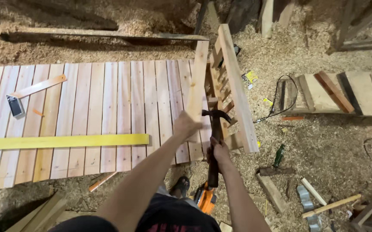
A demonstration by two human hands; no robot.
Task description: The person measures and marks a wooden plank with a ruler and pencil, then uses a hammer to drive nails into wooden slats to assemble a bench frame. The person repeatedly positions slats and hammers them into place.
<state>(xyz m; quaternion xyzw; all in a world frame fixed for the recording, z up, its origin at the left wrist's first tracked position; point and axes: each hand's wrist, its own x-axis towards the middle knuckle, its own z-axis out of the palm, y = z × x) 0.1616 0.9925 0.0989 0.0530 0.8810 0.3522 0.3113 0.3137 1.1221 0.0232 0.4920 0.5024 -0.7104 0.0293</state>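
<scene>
Right hand [218, 148] clenched round hammer [214, 141], left hand [185, 124] gripping loose plank [198, 79] at panel [87, 116] edge.

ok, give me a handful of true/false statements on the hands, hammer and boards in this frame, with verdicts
1. The right hand grips a dark claw hammer by its handle. True.
2. The left hand lies flat on the yellow board. False: it holds the loose plank at the right edge of the row of planks.
3. The yellow board lies across the planks. True.
4. The hammer head points down at the floor. False: the head is up, beside the left hand.
5. A green bottle lies on the sawdust to the right. True.
</scene>
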